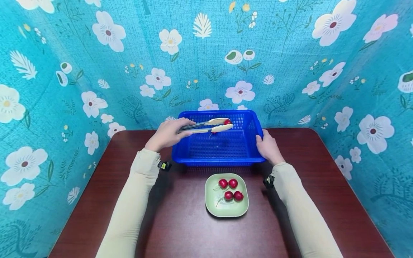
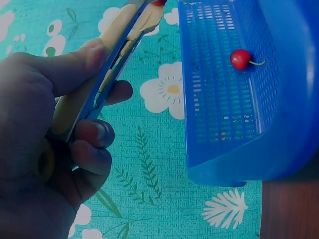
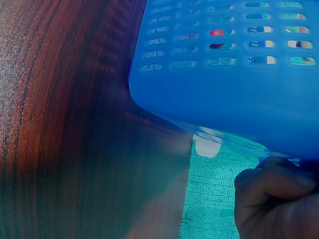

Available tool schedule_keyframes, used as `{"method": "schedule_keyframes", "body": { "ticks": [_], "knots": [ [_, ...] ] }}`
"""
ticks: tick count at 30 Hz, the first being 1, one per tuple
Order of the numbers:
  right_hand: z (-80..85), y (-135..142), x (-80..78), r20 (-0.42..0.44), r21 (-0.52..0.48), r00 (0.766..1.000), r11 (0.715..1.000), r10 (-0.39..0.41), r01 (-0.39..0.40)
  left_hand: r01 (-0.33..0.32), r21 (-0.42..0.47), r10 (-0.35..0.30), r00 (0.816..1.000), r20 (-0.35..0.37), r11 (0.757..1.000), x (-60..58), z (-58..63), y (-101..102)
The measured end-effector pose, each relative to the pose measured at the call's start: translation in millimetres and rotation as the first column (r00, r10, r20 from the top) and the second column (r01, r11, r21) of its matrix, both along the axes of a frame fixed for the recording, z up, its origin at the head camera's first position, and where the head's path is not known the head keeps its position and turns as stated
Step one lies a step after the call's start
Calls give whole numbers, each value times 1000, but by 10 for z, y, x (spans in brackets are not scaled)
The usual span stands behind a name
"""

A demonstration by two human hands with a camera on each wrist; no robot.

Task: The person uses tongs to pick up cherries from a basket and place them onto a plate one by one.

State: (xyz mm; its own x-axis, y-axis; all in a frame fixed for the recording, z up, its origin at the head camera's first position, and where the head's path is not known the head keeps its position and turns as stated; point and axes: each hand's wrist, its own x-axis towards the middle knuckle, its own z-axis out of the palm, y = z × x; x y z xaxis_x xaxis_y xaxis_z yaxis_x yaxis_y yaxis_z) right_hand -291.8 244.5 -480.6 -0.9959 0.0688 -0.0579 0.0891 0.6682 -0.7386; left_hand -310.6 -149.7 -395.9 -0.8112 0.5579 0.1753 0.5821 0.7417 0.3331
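My left hand (image 1: 169, 134) grips a pair of tongs (image 2: 84, 94) with cream-coloured tips, thumb on one side and fingers on the other. Between the tong tips is a red cherry (image 1: 227, 122), held above the blue plastic basket (image 1: 216, 159). Another cherry (image 2: 241, 59), with a thin stem, lies inside the basket; in the head view the tongs partly cover it. At the basket's right end, my right hand (image 1: 270, 146) holds the rim, fingers curled in the right wrist view.
A pale green square plate (image 1: 211, 211) with several cherries (image 1: 233, 183) sits in front of the basket. Everything stands on a dark reddish-brown table (image 1: 180, 222). A turquoise flowered cloth (image 1: 206, 71) hangs right behind the basket and along both sides.
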Motion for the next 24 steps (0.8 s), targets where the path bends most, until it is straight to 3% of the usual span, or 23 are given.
{"method": "schedule_keyframes", "body": {
  "ticks": [13, 24],
  "knots": [
    [-24, 14, -19, 11, -14, 1000, 1000, 3, -3, 19, 149, -25, 999, 38, 989, 261, -10, -72],
    [-6, 6, -13, 15, -16, 1000, 1000, 3, -3, 40, 173, -47, 998, 35, 984, 447, -34, -102]
  ]
}}
